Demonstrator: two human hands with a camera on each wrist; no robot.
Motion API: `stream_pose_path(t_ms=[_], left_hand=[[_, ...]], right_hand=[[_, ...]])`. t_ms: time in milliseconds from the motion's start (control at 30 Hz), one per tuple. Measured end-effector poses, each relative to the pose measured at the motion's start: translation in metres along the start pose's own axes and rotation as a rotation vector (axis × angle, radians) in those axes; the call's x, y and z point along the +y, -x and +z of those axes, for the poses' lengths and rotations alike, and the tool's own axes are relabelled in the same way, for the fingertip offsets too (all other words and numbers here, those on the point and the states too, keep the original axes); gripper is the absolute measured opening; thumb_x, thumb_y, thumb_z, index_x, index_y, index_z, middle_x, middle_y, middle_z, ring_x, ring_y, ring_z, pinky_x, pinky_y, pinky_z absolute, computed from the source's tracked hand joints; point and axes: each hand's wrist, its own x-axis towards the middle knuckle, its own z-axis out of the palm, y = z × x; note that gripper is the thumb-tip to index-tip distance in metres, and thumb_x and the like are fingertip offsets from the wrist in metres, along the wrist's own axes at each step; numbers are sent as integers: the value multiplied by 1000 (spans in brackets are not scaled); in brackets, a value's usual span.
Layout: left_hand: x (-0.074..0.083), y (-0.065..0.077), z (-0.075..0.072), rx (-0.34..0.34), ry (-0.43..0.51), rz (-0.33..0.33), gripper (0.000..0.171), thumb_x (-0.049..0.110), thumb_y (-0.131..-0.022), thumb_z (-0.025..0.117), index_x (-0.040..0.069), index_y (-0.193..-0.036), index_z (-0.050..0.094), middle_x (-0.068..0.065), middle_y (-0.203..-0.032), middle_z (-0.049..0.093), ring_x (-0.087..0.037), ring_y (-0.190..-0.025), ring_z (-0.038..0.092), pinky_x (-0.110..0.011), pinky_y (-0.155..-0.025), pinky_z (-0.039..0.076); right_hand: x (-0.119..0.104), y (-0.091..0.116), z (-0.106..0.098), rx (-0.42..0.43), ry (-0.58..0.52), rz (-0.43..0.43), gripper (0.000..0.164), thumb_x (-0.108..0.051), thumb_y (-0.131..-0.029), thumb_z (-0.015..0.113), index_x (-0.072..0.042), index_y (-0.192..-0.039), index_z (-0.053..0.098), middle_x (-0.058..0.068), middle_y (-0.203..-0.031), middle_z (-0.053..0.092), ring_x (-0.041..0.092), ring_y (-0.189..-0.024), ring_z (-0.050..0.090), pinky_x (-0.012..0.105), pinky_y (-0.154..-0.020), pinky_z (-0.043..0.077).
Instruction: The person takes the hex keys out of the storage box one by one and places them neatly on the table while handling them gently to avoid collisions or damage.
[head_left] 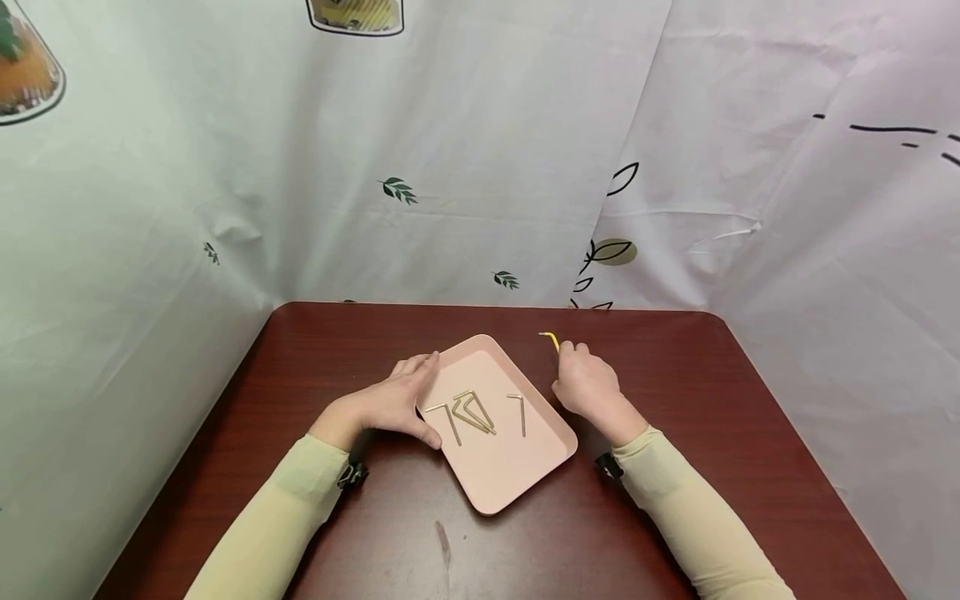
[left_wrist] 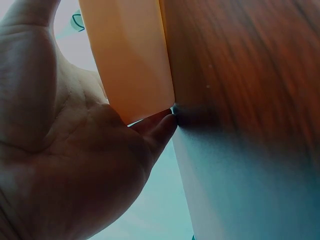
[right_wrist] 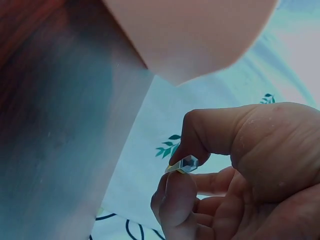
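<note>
In the head view, my left hand (head_left: 393,402) holds the left corner of a pale pink tray (head_left: 498,479), thumb along the near side and fingers along the far side. The left wrist view shows the tray's wall (left_wrist: 127,60) against the palm. Several brass-coloured L-shaped hex keys (head_left: 522,417) lie in the tray, some overlapping. Beyond its right side, my right hand (head_left: 588,383) pinches a yellow-sleeved hex key (head_left: 552,338), its bent end pointing left. Close up, a bare hexagonal end (right_wrist: 189,163) shows between thumb and finger; the rest is hidden.
The tray sits on a dark red-brown wooden table (head_left: 645,517). White printed cloth (head_left: 465,150) hangs behind the table and along both sides. A smudge (head_left: 442,542) marks the near tabletop. Both wrists wear dark camera mounts.
</note>
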Motion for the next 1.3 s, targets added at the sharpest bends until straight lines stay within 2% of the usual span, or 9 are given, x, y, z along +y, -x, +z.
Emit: stream_pose_path(t_ms=[567, 1300], left_hand=[[0, 2, 0, 0, 11, -7, 162, 70, -64, 101, -6, -176, 10, -26, -176, 24, -46, -160, 26, -60, -126, 34], [0, 0, -1, 4, 0, 8, 164, 71, -64, 101, -7, -175, 10, -27, -177, 23, -46, -160, 27, -61, -126, 34]], right_hand=[[18, -8, 8, -46, 28, 28, 47, -10, -90, 80, 10, -126, 58, 27, -106, 61, 46, -85, 70, 61, -73, 61], [27, -16, 14, -103, 53, 26, 37, -6, -91, 72, 11, -122, 59, 26, -101, 60, 45, -83, 69, 61, -72, 61]])
